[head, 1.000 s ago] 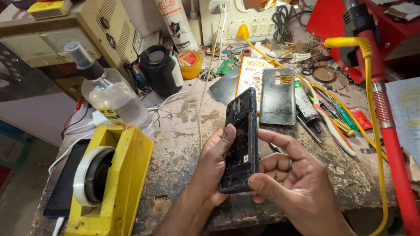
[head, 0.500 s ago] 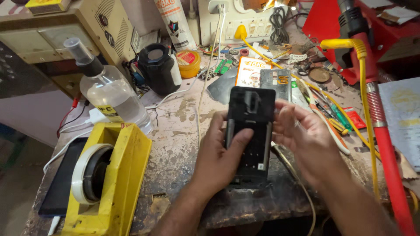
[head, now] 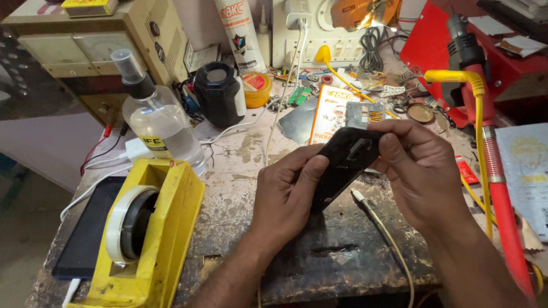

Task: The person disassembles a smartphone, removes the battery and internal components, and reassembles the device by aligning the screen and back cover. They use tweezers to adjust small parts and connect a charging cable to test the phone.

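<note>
Both hands, left hand and right hand, grip the black phone tilted above the worktop; bending could crack it.

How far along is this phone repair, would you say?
Midway, I'd guess. Done: hard to tell, though a flat dark panel lies apart on the workbench. In hand: the left hand and right hand hold the black phone body tilted above the bench. Left: seemingly any closing up; the tape dispenser and spray bottle sit untouched.
</note>
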